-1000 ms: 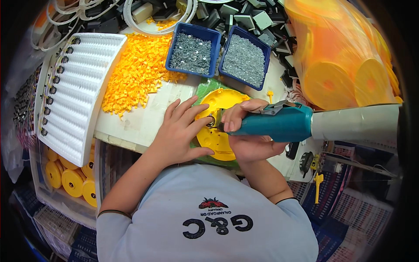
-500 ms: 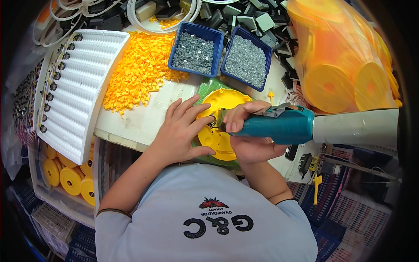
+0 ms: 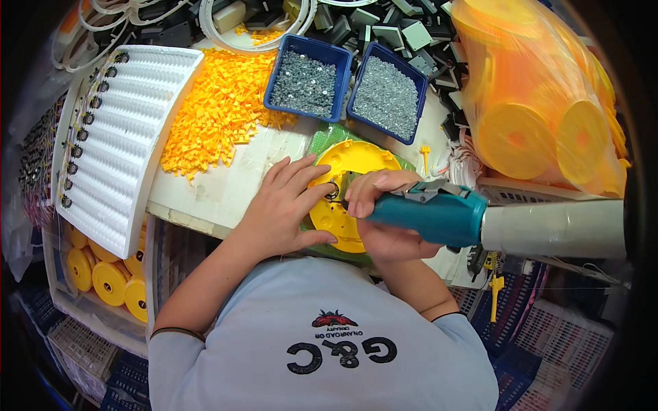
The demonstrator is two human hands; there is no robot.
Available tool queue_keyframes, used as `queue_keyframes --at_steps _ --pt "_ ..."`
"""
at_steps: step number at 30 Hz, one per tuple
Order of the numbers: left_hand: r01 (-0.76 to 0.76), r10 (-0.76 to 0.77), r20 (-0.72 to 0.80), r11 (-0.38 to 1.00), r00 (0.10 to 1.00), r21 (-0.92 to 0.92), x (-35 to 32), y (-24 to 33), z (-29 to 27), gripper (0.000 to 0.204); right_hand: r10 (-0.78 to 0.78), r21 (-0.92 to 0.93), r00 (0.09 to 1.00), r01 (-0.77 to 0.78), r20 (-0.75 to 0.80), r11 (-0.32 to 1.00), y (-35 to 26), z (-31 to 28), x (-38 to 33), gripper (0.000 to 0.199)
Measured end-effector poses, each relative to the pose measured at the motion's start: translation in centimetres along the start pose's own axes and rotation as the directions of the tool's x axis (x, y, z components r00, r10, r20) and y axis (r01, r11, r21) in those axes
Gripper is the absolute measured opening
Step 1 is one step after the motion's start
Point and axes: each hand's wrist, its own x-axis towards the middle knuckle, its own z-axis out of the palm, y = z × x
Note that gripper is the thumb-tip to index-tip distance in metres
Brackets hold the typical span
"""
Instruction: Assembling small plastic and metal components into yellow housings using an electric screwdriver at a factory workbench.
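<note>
Okay, so a white ridged foam tray [image 3: 127, 144] is seen at far left, with round yellow wheels [image 3: 110, 282] stashed below it in a clear plastic bin [image 3: 110, 327]. Next, a loose heap of small yellow plastic pieces [image 3: 212, 109] is spread on the pale tabletop [image 3: 205, 202]. The left hand [image 3: 274, 209] is held with fingers spread, its index fingertip placed by the dark ring [image 3: 332, 190] at the middle of a round yellow plastic shell [image 3: 336, 222]; whether anything's being pressed can't be told. That shell is set on a green mat [image 3: 322, 140]. By the right hand [image 3: 385, 235], a teal handheld tool [image 3: 428, 218] is gripped, fingers wrapped around its front, nose aimed at the shell's middle. What's been changed in the last half second is the tool's angle: its grey-white tubular tail [image 3: 552, 228] has been swung nearer the pale blue shirt [image 3: 322, 308], while the left hand has barely been moved. So the same spot is probably being worked, just from a new angle, though the tip is hidden. Off right, orange-yellow discs [image 3: 517, 140] are bundled in a clear plastic bag [image 3: 521, 89].
</note>
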Motion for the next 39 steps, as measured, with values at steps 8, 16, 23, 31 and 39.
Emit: queue_keyframes --at_steps 8,16,23,31,39 --pt "-0.021 0.021 -0.01 1.0 1.0 0.002 0.1 0.0 0.1 0.076 0.088 -0.201 0.994 -0.074 0.061 0.977 -0.6 0.3 -0.7 0.083" --pt "-0.029 0.029 -0.007 0.999 1.0 -0.014 0.2 -0.1 0.1 0.077 0.125 -0.171 0.989 -0.11 0.082 0.979 -0.4 0.0 -0.5 0.084" --pt "-0.04 0.04 -0.02 0.999 0.999 0.007 0.2 0.2 -0.7 0.076 0.123 -0.076 0.992 -0.123 -0.013 0.989 -2.0 -0.4 0.6 0.082" --pt "0.246 -0.231 -0.189 0.967 0.955 0.062 -0.8 -1.0 -2.0 0.029 -0.071 -0.304 0.993 0.04 -0.092 0.952 -7.0 -1.8 3.4 0.086" --pt "0.289 -0.269 -0.129 0.941 0.955 0.179 -0.5 0.2 -0.6 0.019 -0.276 -0.475 0.864 0.048 -0.422 0.878 -6.9 -4.4 -1.8 0.051"
